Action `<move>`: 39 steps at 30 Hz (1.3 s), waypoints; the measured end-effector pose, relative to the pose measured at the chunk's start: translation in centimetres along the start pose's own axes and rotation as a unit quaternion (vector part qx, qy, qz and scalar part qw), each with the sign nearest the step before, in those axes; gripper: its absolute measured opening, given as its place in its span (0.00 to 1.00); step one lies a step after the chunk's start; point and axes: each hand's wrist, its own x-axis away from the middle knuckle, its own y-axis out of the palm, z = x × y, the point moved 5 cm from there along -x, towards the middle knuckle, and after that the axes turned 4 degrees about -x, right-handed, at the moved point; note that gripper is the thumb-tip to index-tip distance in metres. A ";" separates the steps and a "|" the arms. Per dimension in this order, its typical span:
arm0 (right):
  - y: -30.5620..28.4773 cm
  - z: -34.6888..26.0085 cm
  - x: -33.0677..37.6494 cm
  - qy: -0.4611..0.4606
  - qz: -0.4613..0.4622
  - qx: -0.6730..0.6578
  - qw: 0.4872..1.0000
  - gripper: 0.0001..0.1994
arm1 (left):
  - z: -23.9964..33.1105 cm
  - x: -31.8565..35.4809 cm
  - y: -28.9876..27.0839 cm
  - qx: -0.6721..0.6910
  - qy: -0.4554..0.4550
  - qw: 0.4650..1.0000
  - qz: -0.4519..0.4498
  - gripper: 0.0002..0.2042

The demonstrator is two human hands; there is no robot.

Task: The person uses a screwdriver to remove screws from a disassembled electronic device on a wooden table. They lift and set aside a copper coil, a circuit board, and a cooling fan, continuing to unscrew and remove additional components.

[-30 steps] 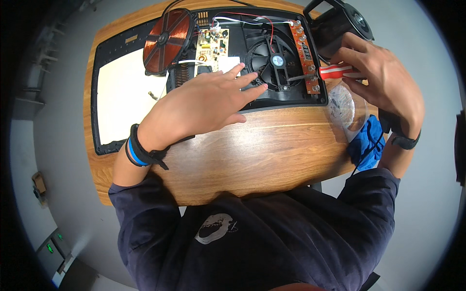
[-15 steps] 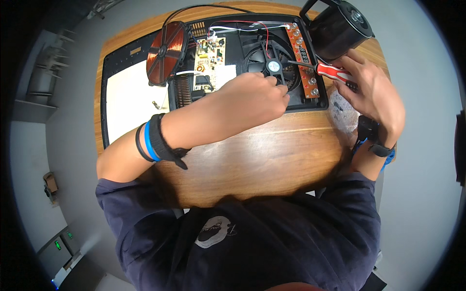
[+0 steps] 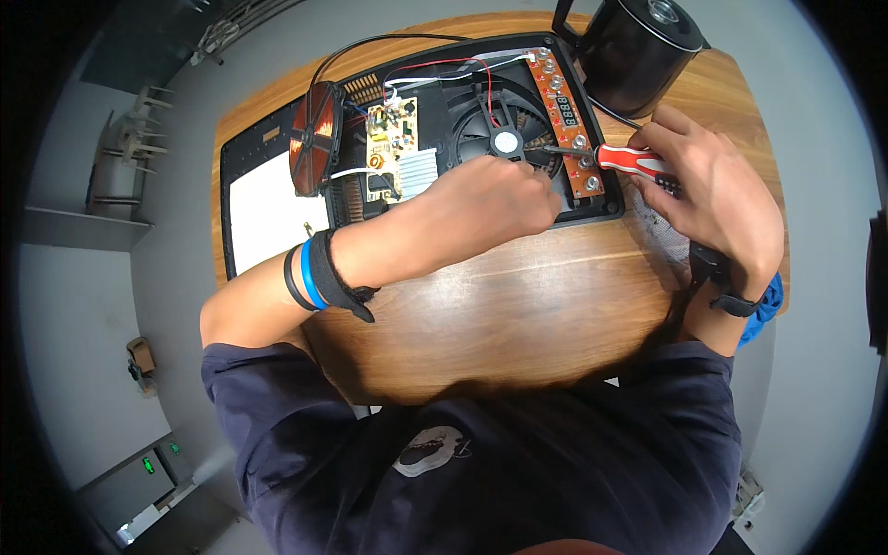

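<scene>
An opened induction cooker lies on the wooden table, its black housing [image 3: 606, 205] holding a round black fan [image 3: 470, 141]. Over the near side of that fan my left hand [image 3: 504, 196] is closed, knuckles up; its fingertips and anything in them are hidden. My right hand [image 3: 717, 180] grips a red-and-white screwdriver [image 3: 632, 161] held nearly level, its shaft pointing left. The shaft passes over the narrow orange control board [image 3: 563, 106], with the tip at the fan's right side, just right of the hub. Whether the tip touches anything I cannot tell.
Left of the fan are a circuit board [image 3: 377, 139] with a silver heat sink [image 3: 418, 172] and a tilted copper coil [image 3: 314, 139]. A white panel [image 3: 268, 217] lies farther left. A black kettle [image 3: 640, 57] stands behind my right hand, a clear plastic bag [image 3: 659, 242] beneath it.
The view has shifted slightly. The screwdriver's tip sits a little nearer to me relative to the fan's hub. My left hand remains closed over the fan's near edge.
</scene>
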 end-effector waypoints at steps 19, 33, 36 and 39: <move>0.1 0.0 0.4 -0.004 -0.020 -0.017 1.000 0.13 | 0.7 -1.1 -0.2 -0.030 -0.003 0.999 -0.012 0.08; 0.4 -1.5 0.4 -0.093 -0.046 -0.055 0.993 0.13 | -1.1 3.3 -3.3 0.170 -0.145 0.974 -0.044 0.06; 2.3 -2.4 -0.5 -0.118 -0.088 -0.045 0.988 0.15 | -1.3 5.7 -4.0 0.178 -0.164 0.969 -0.049 0.04; 3.5 -3.3 -1.1 -0.110 -0.082 -0.016 0.990 0.15 | -1.2 7.1 -4.6 0.184 -0.161 0.969 -0.046 0.06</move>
